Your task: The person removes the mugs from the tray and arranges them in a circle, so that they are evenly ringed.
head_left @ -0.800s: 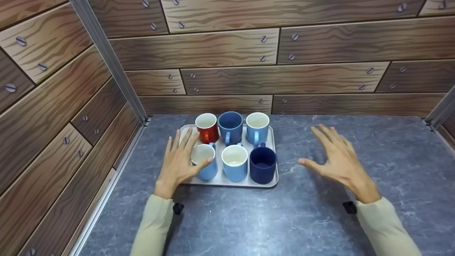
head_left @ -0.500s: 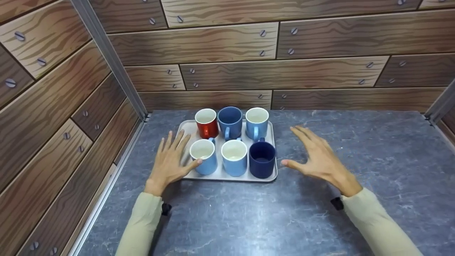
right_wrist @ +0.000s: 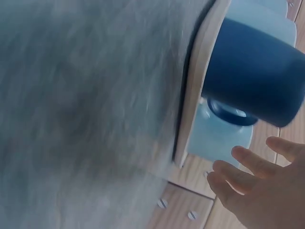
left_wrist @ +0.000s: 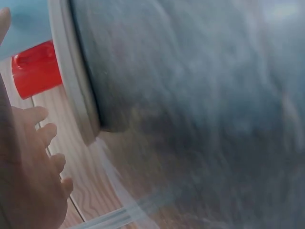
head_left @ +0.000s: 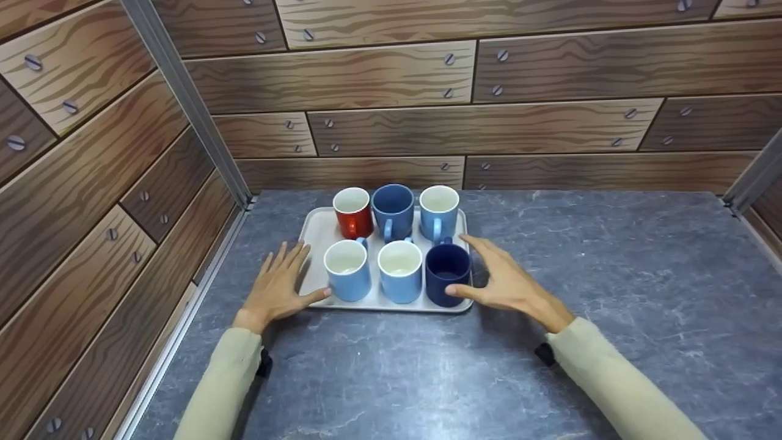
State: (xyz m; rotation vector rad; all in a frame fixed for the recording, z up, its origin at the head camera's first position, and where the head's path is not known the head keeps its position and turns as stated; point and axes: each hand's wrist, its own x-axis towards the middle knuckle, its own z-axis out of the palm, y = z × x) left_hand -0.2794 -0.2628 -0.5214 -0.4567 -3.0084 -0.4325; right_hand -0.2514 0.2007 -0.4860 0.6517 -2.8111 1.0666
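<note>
Fingers spread, left hand [head_left: 273, 290] and right hand [head_left: 510, 282] flank the tray [head_left: 314, 267] at nine and three o'clock; likely stiff, weighty (six breakable-looking mugs [head_left: 401, 287]), best gripped by those edges.

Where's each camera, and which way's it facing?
On head: forward and down at a pale rectangular tray; left hand, right hand, pale sleeves show.
On left wrist: toward the tray's edge, cylindrical red mug; left hand shows.
On right wrist: toward cylindrical navy mug; right hand shows.
Head and right wrist share the navy mug.
</note>
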